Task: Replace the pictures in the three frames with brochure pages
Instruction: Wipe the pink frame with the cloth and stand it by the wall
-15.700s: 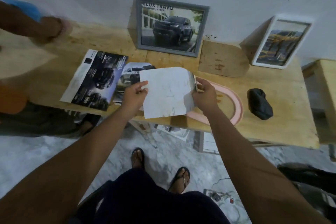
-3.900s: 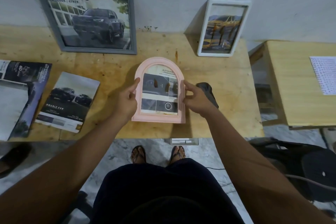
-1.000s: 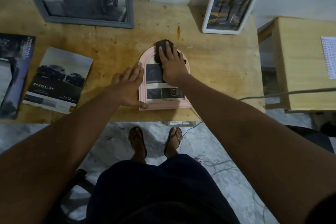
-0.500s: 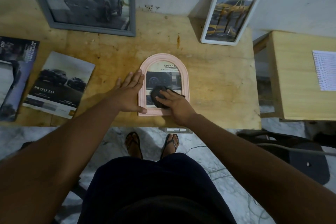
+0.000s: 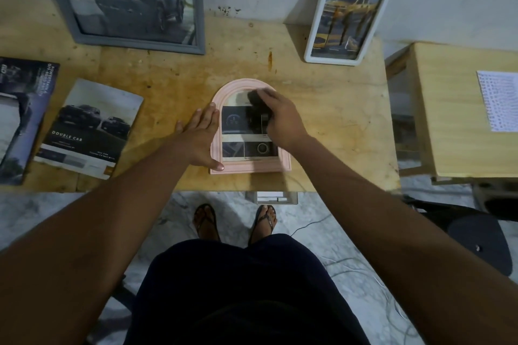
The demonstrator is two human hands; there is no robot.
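- Pink arched frame (image 5: pixel 252 167) lies flat, face up, on the wooden surface (image 5: pixel 336 126), close to its near edge and about mid-width.
- A brochure page (image 5: pixel 234 126) sits behind its glass, with dashboard-style panels; the small text is unreadable.
- Left hand (image 5: pixel 200 137): flat, fingers straight and together, palm down over the frame's left rim, thumb tip at the lower-left corner.
- Right hand (image 5: pixel 280 117): fingers curled over a dark cloth (image 5: pixel 255 98), which it holds against the upper part of the glass. The cloth is blurred.
- Grey frame (image 5: pixel 199 8) leans on the wall at back left and shows a dark pickup.
- White frame (image 5: pixel 333 60) leans on the wall at back right and shows a yellowish picture.
- Brochure (image 5: pixel 89 126) marked "DOUBLE CAB" lies flat to the left of the hands, with a darker brochure (image 5: pixel 22 120) beside it at the view's edge.
- Printed sheet (image 5: pixel 499 103) lies on a separate side table (image 5: pixel 448 120) to the right.
- The person stands in sandals on a marbled floor (image 5: pixel 322 218).
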